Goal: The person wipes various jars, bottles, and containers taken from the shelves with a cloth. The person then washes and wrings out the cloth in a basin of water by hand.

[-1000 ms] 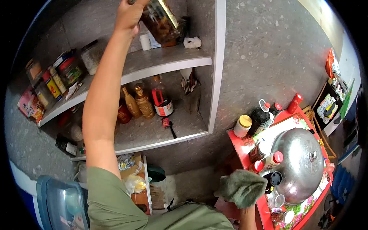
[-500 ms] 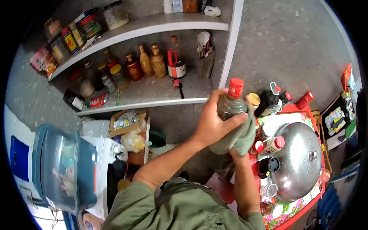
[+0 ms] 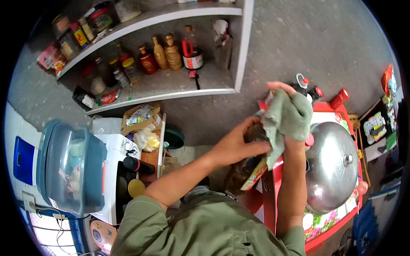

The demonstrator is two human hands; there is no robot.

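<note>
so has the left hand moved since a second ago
Yes: the left hand has come down from the upper shelf to below the lower shelf.

A domed silver metal lid (image 3: pixel 333 166) sits right of the left hand's fingers (image 3: pixel 258 148). Well left of them stands a blue-grey plastic tub (image 3: pixel 95 179); ahead-left, two gold-coloured bottles (image 3: pixel 173 55).

Head-worn, the lone camera faces forward and down from close above the shirt (image 3: pixel 200 226) (its corners black), taking in shelves (image 3: pixel 215 81) left of the steel lid (image 3: pixel 331 170).
</note>
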